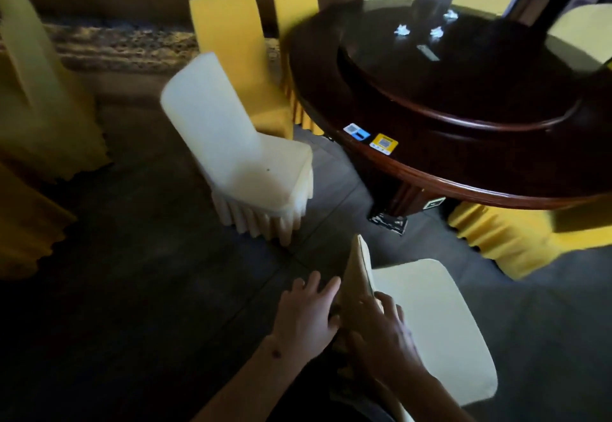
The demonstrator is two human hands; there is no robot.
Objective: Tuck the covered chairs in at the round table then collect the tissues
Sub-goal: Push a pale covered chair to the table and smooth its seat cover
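Here the left hand (306, 315) rests with fingers spread flat on the outer face of the near chair (430, 322) back. The right hand (381, 332) curls its fingers over the back's edge. The seat lies right of both, facing the desk (463, 190). The tissues (402, 29) lie well beyond the fingers.

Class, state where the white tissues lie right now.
In the head view, upper right: three tissues lie on the raised centre disc of the round table, beyond the two stickers.
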